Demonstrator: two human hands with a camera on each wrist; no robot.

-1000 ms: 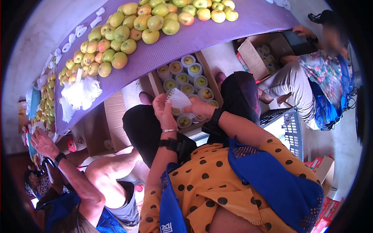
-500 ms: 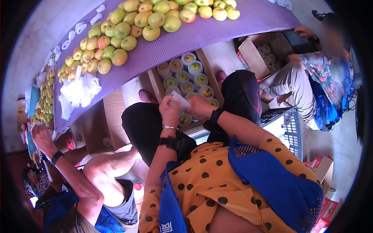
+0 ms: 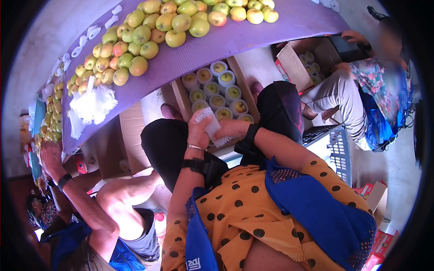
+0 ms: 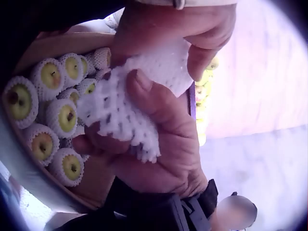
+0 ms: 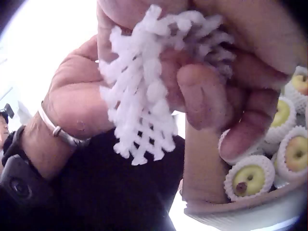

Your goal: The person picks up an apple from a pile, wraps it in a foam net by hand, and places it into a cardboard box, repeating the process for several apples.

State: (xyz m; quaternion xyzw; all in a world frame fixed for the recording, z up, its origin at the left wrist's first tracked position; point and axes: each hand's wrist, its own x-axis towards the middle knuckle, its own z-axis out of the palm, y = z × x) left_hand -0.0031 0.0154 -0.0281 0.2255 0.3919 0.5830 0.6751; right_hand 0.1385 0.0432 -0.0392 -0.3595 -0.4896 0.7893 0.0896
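A white foam net sleeve (image 3: 207, 121) is stretched between my two hands, over the near end of a carton of apples. My left hand (image 3: 197, 132), with a pale bracelet, grips the upper part of the sleeve. The right hand (image 3: 233, 129) pinches its lower edge; in the left wrist view the right thumb (image 4: 147, 91) lies across the mesh. Up close in the right wrist view, the sleeve's frilled rim (image 5: 139, 91) curls round the right fingers. Under the hands, the cardboard carton (image 3: 177, 100) holds rows of apples (image 3: 219, 100) in white sleeves, some hidden by my hands.
Loose yellow-green apples (image 3: 141, 34) are heaped on a purple-covered table (image 3: 235, 38) ahead, beside a pile of white sleeves (image 3: 92, 105). A person (image 3: 334, 97) sits at right by another carton (image 3: 294, 67); another (image 3: 86, 212) works at left. A grey plastic crate (image 3: 339, 151) stands near my right knee.
The sleeve was held up flat between both hands, then bunched small, and now is spread out again lower down, toward me. The carton's apples stay in place.
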